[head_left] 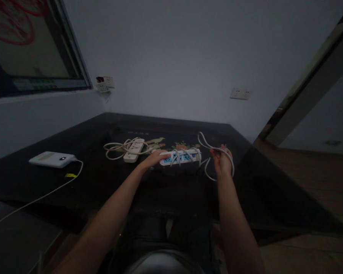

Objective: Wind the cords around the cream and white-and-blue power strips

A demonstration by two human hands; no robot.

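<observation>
Where the blue-socketed strip (180,156) lies: between the two hands, over the black table (177,192), cable turns wound across its face; whether it rests there I can't tell.
Its long axis: side to side, pointing from left hand towards right.
Left hand (156,156): grasping the strip's left end, touching it, so nearer.
Right hand (223,163): curled round the loose cable (210,147), apart from the strip's right end.
Left hand's other side: a cream strip (135,151), just beside.

White power strip (183,156), partly hidden by the left hand (154,158).
</observation>
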